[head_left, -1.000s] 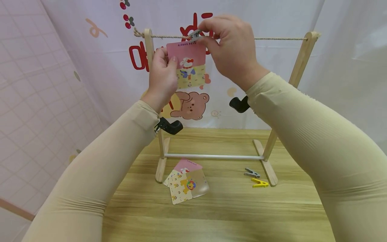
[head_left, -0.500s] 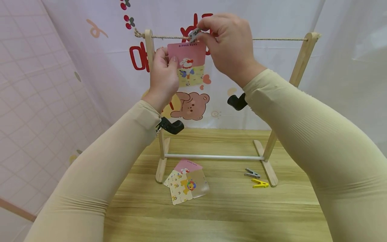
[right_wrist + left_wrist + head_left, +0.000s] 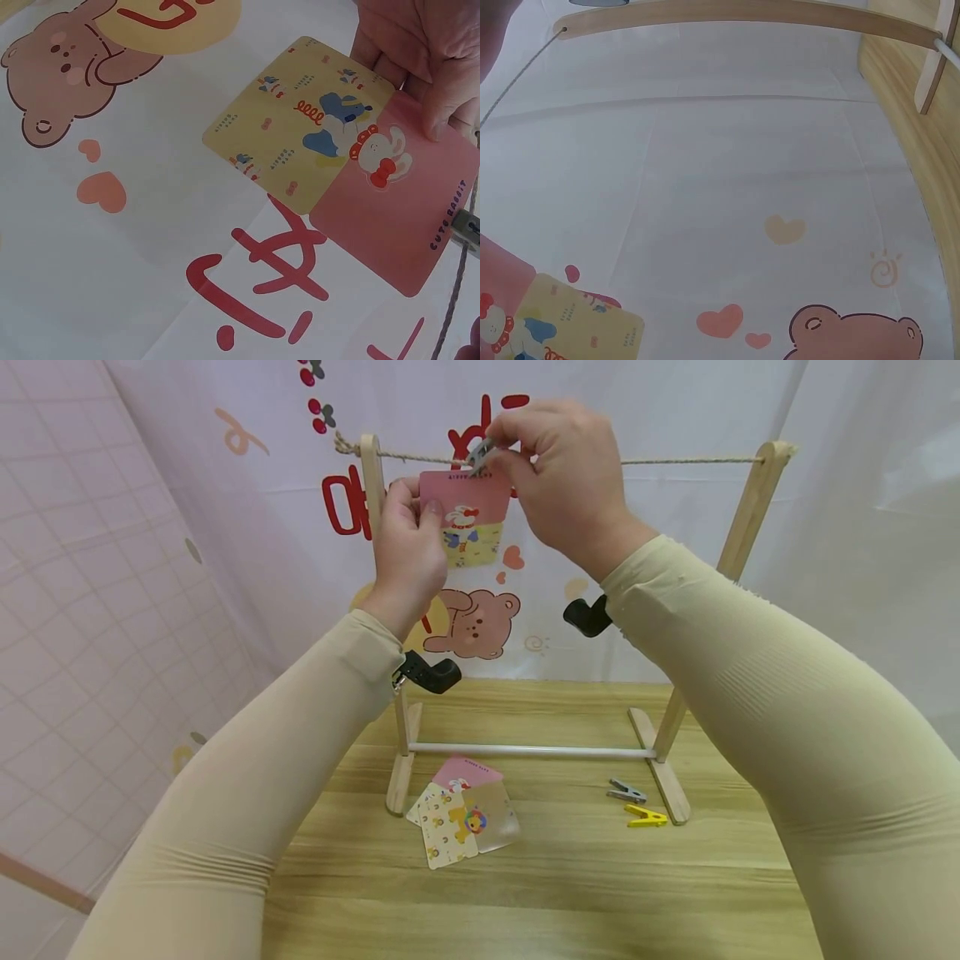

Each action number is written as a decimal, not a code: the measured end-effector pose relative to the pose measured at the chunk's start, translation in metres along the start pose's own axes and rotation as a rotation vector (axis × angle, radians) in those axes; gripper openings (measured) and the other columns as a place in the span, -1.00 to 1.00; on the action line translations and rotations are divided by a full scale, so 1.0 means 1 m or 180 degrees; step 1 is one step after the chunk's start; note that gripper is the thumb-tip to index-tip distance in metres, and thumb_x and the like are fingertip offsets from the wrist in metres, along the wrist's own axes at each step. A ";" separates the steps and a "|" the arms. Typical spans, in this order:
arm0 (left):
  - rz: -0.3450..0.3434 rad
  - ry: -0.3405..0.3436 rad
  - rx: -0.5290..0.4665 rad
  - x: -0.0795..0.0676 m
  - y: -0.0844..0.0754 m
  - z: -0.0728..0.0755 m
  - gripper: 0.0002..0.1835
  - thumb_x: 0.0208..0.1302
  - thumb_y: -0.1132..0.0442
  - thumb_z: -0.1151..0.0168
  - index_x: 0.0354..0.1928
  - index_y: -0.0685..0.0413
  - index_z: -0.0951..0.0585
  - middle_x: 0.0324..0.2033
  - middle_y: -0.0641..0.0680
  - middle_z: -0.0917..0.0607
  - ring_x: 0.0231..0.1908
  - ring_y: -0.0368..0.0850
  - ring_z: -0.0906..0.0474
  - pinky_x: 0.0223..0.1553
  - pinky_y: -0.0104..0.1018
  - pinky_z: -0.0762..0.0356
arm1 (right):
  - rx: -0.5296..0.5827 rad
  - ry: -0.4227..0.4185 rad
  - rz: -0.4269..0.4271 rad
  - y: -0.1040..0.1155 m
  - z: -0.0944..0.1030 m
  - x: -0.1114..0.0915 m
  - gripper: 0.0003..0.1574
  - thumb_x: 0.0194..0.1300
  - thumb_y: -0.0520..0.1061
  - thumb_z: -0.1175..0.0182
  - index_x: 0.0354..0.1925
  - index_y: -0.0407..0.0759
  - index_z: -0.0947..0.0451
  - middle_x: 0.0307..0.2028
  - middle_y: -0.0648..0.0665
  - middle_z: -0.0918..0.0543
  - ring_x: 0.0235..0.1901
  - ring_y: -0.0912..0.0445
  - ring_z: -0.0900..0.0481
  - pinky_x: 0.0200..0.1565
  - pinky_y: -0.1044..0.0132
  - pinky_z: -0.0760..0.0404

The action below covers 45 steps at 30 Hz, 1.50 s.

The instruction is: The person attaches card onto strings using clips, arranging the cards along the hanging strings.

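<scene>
the clip (image 3: 480,456) sits at the upper edge of the card (image 3: 467,517), just where that edge meets the rope (image 3: 690,462), and this small overlap is what matters most. in the right wrist view the clip's tip laps the card beside its printed words, with the rope running close along the same edge; whether it bites rope and card together cannot be told. the card hangs below the rope, pink half up, yellow half down, its long axis across the rope's line.

the left hand (image 3: 412,543) is nearer the card's side: it grasps the left edge, thumb on the front, fingers behind. the right hand (image 3: 573,477) is nearer the clip, pinching it between thumb and finger from the right. the left forearm slants up from below; the right one reaches in from the right, its hand raised to rope height.

on the table (image 3: 540,902), well below, lie a card pile (image 3: 468,814), a grey peg (image 3: 626,791) and a yellow peg (image 3: 645,816).
</scene>
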<state>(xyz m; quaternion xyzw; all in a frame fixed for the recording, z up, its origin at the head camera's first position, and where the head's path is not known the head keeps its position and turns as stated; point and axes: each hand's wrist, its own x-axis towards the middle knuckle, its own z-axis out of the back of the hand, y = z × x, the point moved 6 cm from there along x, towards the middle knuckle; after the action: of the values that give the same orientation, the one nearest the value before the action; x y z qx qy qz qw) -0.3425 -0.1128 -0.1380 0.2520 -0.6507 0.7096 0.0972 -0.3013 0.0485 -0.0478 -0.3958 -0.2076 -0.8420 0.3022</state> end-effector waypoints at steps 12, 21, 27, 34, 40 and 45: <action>-0.0130 -0.0042 0.0124 -0.003 -0.001 0.000 -0.78 0.64 0.12 -0.04 0.17 -0.02 -0.46 0.09 0.02 -0.61 0.22 -0.18 -0.54 0.31 -0.25 -0.53 | 0.0001 0.0114 0.0000 -0.001 -0.003 -0.002 -0.71 0.56 0.00 -0.22 0.00 -0.09 -0.80 -0.01 -0.07 -0.82 0.07 0.02 -0.55 0.18 0.20 -0.49; -0.0194 -0.0073 0.0127 -0.003 0.002 0.000 -0.79 0.63 0.13 -0.05 0.16 0.00 -0.48 0.06 0.01 -0.60 0.23 -0.21 -0.53 0.33 -0.27 -0.50 | -0.0039 0.0175 -0.0023 -0.001 -0.006 -0.003 -0.70 0.55 0.01 -0.23 0.02 -0.08 -0.80 0.01 -0.07 -0.82 0.14 0.00 -0.57 0.27 0.18 -0.45; -0.0178 -0.0087 0.0082 -0.002 0.004 0.000 -0.81 0.63 0.13 -0.07 0.14 -0.04 -0.50 0.05 -0.01 -0.61 0.21 -0.21 -0.53 0.33 -0.25 -0.48 | -0.0068 0.0235 -0.0045 -0.001 -0.007 -0.005 -0.69 0.56 0.01 -0.22 0.05 -0.09 -0.79 0.03 -0.08 -0.81 0.14 -0.01 -0.55 0.27 0.16 -0.45; -0.0199 -0.0093 0.0136 -0.004 0.002 0.000 -0.82 0.63 0.15 -0.07 0.13 -0.02 -0.50 0.10 0.00 -0.61 0.24 -0.23 -0.51 0.37 -0.24 -0.44 | -0.0077 0.0251 -0.0054 -0.002 -0.008 -0.006 -0.70 0.57 0.00 -0.21 0.04 -0.09 -0.79 0.04 -0.08 -0.80 0.13 -0.02 -0.54 0.25 0.15 -0.45; -0.0197 -0.0097 0.0136 -0.004 0.004 0.000 -0.83 0.63 0.14 -0.07 0.11 -0.03 -0.51 0.13 -0.01 -0.64 0.28 -0.24 -0.52 0.40 -0.23 -0.42 | -0.0092 0.0289 -0.0080 -0.002 -0.010 -0.005 -0.70 0.57 0.01 -0.21 0.04 -0.07 -0.79 0.05 -0.07 -0.80 0.13 -0.01 -0.54 0.26 0.16 -0.43; -0.0167 -0.0069 0.0138 -0.003 0.006 0.000 -0.83 0.63 0.13 -0.07 0.11 -0.06 -0.51 0.15 -0.03 -0.63 0.30 -0.23 -0.51 0.42 -0.22 -0.41 | -0.0117 0.0332 -0.0101 -0.002 -0.013 -0.004 -0.71 0.56 0.00 -0.22 0.04 -0.07 -0.79 0.04 -0.07 -0.81 0.12 -0.01 -0.53 0.25 0.15 -0.43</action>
<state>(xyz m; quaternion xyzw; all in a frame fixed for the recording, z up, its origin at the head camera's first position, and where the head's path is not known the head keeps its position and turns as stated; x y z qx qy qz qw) -0.3425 -0.1131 -0.1447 0.2788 -0.6293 0.7180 0.1033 -0.3074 0.0442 -0.0590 -0.3535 -0.1824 -0.8698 0.2919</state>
